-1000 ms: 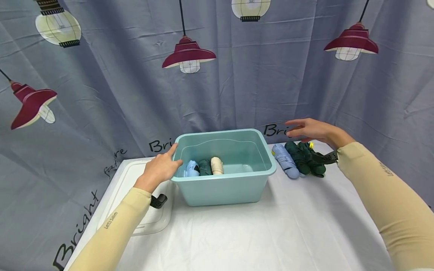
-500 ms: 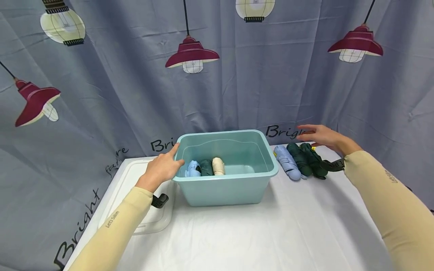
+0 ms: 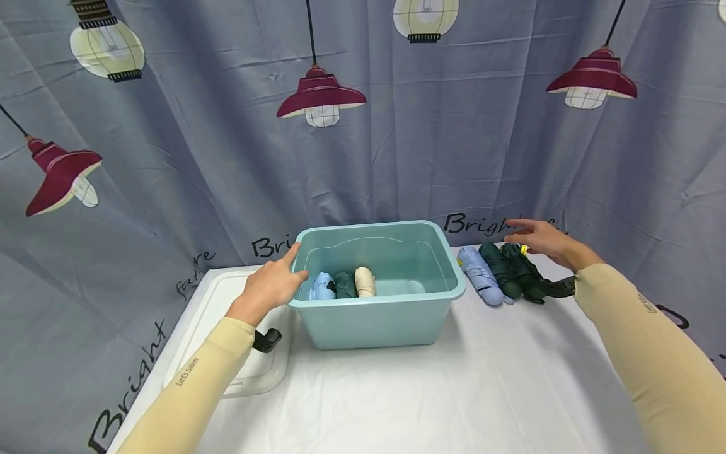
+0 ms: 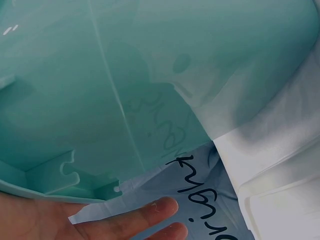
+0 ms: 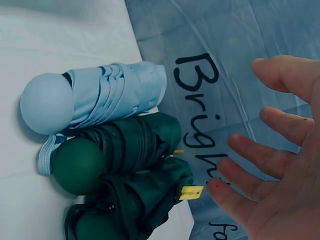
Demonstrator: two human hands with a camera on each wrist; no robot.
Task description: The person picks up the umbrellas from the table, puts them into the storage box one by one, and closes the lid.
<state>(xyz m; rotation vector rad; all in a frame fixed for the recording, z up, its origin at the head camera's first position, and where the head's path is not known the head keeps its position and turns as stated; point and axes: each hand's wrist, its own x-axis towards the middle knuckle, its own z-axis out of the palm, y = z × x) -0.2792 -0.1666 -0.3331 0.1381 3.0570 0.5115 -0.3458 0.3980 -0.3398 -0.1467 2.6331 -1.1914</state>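
Observation:
My left hand [image 3: 268, 291] rests at the left rim of a teal plastic bin [image 3: 374, 325], thumb on the inner side. Straight fingers [image 4: 145, 215] reach along the bin's outside in the left wrist view. Inside the bin lie a light blue folded umbrella [image 3: 322, 287], a dark green one [image 3: 345, 285] and a cream one [image 3: 365, 282]. To the bin's right, a light blue umbrella [image 3: 480, 276] and two dark green umbrellas [image 5: 135, 145] lie side by side. Beyond their far ends my right hand [image 3: 546, 243] hovers with spread fingers, holding nothing; a yellow tag [image 5: 191, 193] hangs near its fingertips.
A translucent white lid [image 3: 255, 372] lies on the white-covered table [image 3: 442, 403], left of the bin and partly under my left arm. Close behind the table hangs a grey-blue curtain [image 3: 227, 157] printed with lamps and lettering.
My right hand has moved slightly right and down, toward the far ends of the dark green umbrellas. The left hand stays at the bin's rim.

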